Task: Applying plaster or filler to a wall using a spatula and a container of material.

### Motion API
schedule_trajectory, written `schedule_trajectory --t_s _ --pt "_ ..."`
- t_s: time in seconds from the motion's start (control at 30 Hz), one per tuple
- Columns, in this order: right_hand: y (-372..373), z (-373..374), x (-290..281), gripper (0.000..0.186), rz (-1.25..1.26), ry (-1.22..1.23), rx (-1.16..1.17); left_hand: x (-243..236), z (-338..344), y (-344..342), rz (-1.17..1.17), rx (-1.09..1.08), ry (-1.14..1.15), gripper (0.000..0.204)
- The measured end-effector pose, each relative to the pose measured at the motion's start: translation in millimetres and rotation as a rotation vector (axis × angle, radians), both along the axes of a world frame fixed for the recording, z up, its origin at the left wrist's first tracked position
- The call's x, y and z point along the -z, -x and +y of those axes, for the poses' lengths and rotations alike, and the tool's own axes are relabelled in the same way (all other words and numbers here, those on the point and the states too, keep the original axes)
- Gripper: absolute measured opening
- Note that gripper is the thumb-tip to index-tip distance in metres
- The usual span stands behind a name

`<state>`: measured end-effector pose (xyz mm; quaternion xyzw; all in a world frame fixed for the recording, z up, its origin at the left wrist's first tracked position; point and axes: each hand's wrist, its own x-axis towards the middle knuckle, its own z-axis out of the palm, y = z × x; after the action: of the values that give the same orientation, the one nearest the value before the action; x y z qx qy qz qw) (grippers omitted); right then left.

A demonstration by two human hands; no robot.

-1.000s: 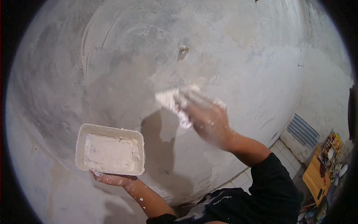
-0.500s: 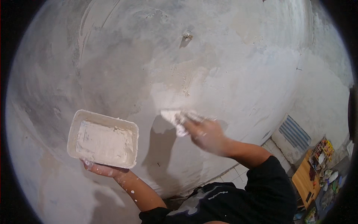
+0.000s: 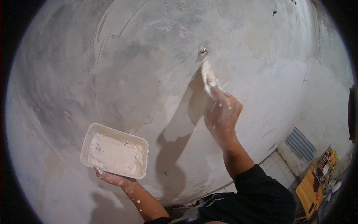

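My right hand [image 3: 220, 114], smeared with white filler, grips a putty knife [image 3: 209, 77] whose blade lies against the grey plastered wall [image 3: 141, 67]. The blade's tip reaches up toward a small stub [image 3: 203, 50] sticking out of the wall. My left hand [image 3: 112, 178] supports from below a white rectangular tray [image 3: 115, 150] holding white putty, kept a little off the wall at lower left. Shadows of my arm and the tray fall on the wall between both hands.
A louvred vent [image 3: 300, 143] sits low in the wall at right, above pale floor tiles [image 3: 272, 166]. An orange board [image 3: 308, 192] and several small items [image 3: 328, 164] lie on the floor at lower right.
My right hand has swung the putty knife upward and to the right along the wall, from level with the tray to just under the stub. The tray has shifted slightly right.
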<state>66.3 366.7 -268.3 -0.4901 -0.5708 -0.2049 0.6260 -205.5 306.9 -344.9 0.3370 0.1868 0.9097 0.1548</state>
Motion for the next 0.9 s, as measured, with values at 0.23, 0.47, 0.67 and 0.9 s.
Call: schedule_trajectory --t_s 0.23,0.47,0.67,0.9 --pt "35 -13 51 0.028 -0.62 -0.014 -0.115 -3 11 2 0.18 -0.363 -0.043 0.065" --pt "-27 -7 58 0.026 -0.377 0.091 -0.404 -18 9 -17 0.214 -0.461 0.021 0.06" --pt "-73 32 6 0.014 -0.034 -0.313 0.013 -9 8 2 0.283 -0.489 0.05 0.058" --pt "4 10 38 0.038 -0.206 0.123 -0.182 7 5 27 0.335 -0.556 0.109 0.056"
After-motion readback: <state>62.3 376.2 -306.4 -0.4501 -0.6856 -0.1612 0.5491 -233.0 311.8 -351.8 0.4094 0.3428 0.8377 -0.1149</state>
